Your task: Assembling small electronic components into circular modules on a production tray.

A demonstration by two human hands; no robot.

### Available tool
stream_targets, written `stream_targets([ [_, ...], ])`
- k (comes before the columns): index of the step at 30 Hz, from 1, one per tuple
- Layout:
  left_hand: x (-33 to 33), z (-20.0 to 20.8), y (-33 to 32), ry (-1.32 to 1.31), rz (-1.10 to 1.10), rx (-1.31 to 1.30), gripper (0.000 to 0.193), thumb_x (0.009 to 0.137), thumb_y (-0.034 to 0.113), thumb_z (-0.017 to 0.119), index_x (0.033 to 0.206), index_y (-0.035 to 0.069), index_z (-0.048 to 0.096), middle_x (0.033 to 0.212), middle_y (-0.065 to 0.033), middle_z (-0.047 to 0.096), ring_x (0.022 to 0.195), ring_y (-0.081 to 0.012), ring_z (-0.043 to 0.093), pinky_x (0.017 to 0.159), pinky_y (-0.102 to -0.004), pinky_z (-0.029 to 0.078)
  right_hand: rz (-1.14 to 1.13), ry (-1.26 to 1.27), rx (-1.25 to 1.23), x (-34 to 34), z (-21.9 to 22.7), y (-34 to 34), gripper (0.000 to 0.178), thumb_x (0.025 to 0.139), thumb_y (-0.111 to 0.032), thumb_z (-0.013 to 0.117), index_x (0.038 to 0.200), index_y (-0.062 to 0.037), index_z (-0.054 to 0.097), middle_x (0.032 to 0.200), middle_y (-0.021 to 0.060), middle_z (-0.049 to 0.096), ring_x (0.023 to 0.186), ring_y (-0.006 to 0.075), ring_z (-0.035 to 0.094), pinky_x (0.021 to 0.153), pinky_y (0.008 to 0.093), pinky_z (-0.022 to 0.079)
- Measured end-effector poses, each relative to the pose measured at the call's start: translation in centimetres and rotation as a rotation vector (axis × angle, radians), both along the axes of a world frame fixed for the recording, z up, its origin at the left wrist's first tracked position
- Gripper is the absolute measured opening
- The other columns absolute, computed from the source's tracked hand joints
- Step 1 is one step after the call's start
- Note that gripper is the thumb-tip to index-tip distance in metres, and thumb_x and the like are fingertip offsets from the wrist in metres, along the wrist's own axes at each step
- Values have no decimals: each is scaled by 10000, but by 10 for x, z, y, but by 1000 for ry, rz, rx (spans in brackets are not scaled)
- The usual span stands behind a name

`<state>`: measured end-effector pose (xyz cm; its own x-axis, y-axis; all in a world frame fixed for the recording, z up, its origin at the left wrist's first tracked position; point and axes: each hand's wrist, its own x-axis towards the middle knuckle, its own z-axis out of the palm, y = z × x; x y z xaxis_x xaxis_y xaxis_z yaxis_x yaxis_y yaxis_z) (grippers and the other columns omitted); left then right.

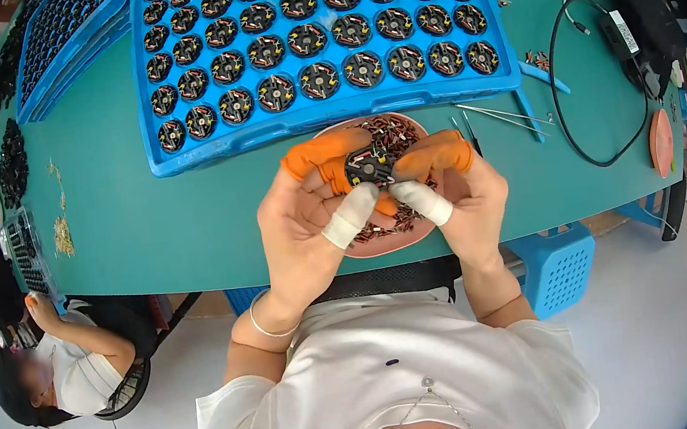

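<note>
Between both hands I hold a round black motor end cap (369,168) with small red, yellow and metal parts on its face. My left hand (315,192) grips its left side, and my right hand (447,179) pinches its right side. Orange finger cots cover several fingers, and white ones cover both thumbs. Whether a small part sits between the right fingertips is hidden. Just below the hands stands a pink bowl (357,250) full of small dark red and silver cylindrical parts (392,132). Behind it, a blue tray (222,148) carries rows of similar round caps (319,80).
More stacked blue trays (69,73) and black parts (13,167) lie far left. Tweezers (504,113), a blue tool (532,116), a black cable (558,99) and a pink lid (661,142) lie right. A co-worker (76,358) sits left; a blue stool (561,268) stands right.
</note>
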<state>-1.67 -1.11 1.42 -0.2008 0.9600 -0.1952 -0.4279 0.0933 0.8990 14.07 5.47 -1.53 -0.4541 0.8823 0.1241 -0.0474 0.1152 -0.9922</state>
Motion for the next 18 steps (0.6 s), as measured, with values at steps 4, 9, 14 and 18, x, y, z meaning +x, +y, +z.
stream_targets([
  [4, -2, 0, 0, -58, -28, 23, 386, 866, -62, 575, 1231, -44, 448, 1074, -147, 580, 894, -178, 622, 767, -313, 577, 15, 137, -202, -5, 5, 0, 197, 726, 18, 745, 886, -9, 633, 914, 64, 644, 810, 143, 585, 778, 289, 456],
  [9, 1, 2, -1, -54, -19, 36, 406, 869, -64, 572, 1249, -44, 428, 1104, -155, 568, 921, -185, 619, 765, -315, 579, 98, 252, -286, 2, 0, 5, 247, 735, 66, 723, 944, 12, 603, 934, 78, 631, 897, 150, 592, 825, 289, 467],
  [14, 2, 3, -2, -22, -16, 35, 402, 875, -54, 572, 1250, -47, 429, 1138, -167, 556, 952, -194, 613, 766, -315, 581, 66, 253, -315, -3, 2, 1, 243, 744, 65, 717, 948, 8, 598, 932, 75, 633, 896, 148, 592, 826, 295, 469],
  [18, 2, 1, -3, 251, -1, 52, 396, 861, -46, 576, 1239, -55, 460, 1108, -163, 581, 918, -196, 620, 731, -316, 595, 59, 255, -344, -4, 6, 1, 237, 741, 64, 722, 934, 5, 599, 928, 75, 633, 891, 151, 594, 819, 295, 472],
])
